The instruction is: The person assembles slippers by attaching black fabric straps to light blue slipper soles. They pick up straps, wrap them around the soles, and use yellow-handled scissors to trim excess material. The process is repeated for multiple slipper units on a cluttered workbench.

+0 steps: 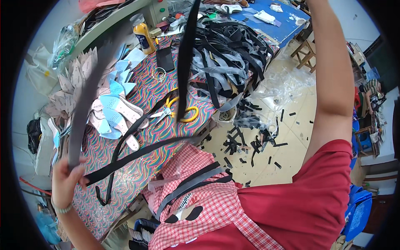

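Note:
At the left, my left hand (pixel 68 179) is closed around long black strips (pixel 129 160) of what looks like fabric. One grey-black length rises blurred from it and another runs right toward my apron. My right arm (pixel 333 71) reaches up past the top edge, so its hand is out of sight. Another dark strip (pixel 187 58) hangs from the top over the table; what holds its upper end does not show. Yellow-handled scissors (pixel 166 111) lie on the patterned tablecloth (pixel 146 89). More strips (pixel 193 185) are draped across my checked apron (pixel 212 208).
A tangled heap of black and grey strips (pixel 229 54) covers the table's right end. Insole-shaped pieces (pixel 112 108) lie at left, near a bottle (pixel 143 33) and a phone (pixel 165 58). Black offcuts (pixel 237 139) litter the floor; a wooden stool (pixel 305 54) stands beyond.

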{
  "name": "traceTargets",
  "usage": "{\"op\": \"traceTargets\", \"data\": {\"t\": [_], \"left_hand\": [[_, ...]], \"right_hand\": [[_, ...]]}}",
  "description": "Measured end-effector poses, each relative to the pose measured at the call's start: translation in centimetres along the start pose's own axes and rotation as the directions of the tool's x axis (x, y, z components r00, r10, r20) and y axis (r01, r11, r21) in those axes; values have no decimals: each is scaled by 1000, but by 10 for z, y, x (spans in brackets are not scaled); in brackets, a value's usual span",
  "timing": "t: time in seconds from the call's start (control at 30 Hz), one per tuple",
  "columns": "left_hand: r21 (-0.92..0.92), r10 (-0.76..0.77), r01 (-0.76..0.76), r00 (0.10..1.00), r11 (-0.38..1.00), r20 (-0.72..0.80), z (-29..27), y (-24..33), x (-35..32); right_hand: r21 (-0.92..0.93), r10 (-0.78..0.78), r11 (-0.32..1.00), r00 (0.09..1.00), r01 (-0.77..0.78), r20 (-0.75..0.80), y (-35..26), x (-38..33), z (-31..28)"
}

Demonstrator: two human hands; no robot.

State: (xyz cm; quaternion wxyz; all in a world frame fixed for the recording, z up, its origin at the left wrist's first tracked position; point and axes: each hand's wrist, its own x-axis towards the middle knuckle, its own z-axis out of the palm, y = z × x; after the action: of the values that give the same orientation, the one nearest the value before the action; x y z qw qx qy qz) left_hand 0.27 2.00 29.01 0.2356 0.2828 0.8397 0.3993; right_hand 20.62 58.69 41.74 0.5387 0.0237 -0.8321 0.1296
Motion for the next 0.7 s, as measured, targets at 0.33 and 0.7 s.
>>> {"op": "traceTargets", "data": {"t": [0.33,0.7], "left_hand": [[549,54,292,848,783,-528,-92,-246,-229],[7,-599,623,755,782,-268,4,-403,-311]], "right_hand": [[-576,315,794,942,-194,116,93,-289,-76],[-475,653,754,595,-454,469,112,-317,42]]}}
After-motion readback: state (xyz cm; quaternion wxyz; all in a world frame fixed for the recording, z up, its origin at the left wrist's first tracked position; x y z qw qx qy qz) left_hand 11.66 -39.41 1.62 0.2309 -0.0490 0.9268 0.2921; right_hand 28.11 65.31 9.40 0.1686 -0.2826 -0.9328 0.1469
